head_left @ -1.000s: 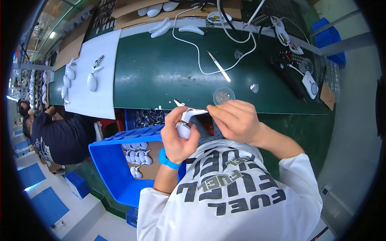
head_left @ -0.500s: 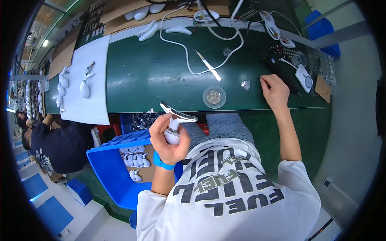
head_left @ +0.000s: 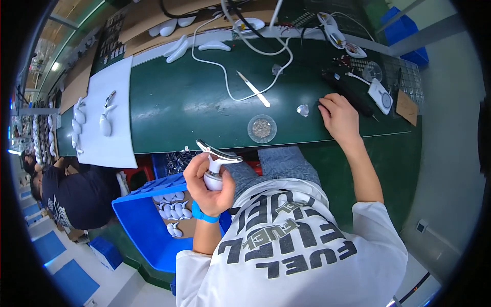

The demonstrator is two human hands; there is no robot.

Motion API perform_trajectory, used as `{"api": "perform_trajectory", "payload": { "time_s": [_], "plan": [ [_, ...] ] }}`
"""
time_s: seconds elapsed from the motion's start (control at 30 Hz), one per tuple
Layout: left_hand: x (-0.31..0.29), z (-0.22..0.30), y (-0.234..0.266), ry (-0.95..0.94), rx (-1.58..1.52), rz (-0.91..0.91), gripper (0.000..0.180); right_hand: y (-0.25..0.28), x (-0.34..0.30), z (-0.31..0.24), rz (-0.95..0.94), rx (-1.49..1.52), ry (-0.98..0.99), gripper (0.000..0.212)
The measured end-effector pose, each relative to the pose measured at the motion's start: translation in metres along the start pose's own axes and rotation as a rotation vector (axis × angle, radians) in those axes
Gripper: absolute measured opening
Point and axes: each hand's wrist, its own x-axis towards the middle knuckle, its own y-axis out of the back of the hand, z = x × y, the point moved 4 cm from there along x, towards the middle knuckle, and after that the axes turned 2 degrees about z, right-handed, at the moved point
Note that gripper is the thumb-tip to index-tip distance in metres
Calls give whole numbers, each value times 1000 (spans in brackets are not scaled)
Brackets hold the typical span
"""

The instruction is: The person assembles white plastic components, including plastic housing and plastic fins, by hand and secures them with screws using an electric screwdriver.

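The green desk (head_left: 179, 115) spans the view, its near edge crossing just beyond the worker's lap. Off to the left, a co-worker in a dark shirt (head_left: 76, 197) bends toward the same desk. A blue crate (head_left: 134, 217) stands beside the worker's left arm, with several white rounded parts (head_left: 174, 210) in rows on brown card inside it. A white sheet (head_left: 116, 130) covers the left stretch of the desk and hangs slightly over the edge.

Of the worker's hands, the left hand (head_left: 207, 197), a blue band at its wrist, grasps a white bulb-shaped piece (head_left: 215, 166) by its round lower end; the piece is held up near the desk's near edge, its long dark-and-silver top slanting down to the right. The right hand (head_left: 341, 118) is over the desk with fingers bent and tips close together; whether anything is pinched there cannot be told.

Near that hand lies a black rod-shaped tool (head_left: 354, 99), and beyond it a white rectangular device (head_left: 380, 96). A looping white cable (head_left: 220, 64) lies farther back, by a slim white-handled tool (head_left: 254, 90). A round clear dish (head_left: 251, 134) holds tiny metal bits (head_left: 262, 128). Smallest is a shiny clear piece (head_left: 303, 110), between dish and right hand.
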Motion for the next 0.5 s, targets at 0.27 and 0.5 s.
{"api": "perform_trajectory", "payload": {
  "time_s": [0.27,0.5],
  "plan": [
    [2,-3,-4,10,-42,-22,64,-3,16,-4,-166,-274,371,9],
    [2,3,-3,-10,4,-41,62,0,30,-3,-270,-366,619,6]
  ]
}}
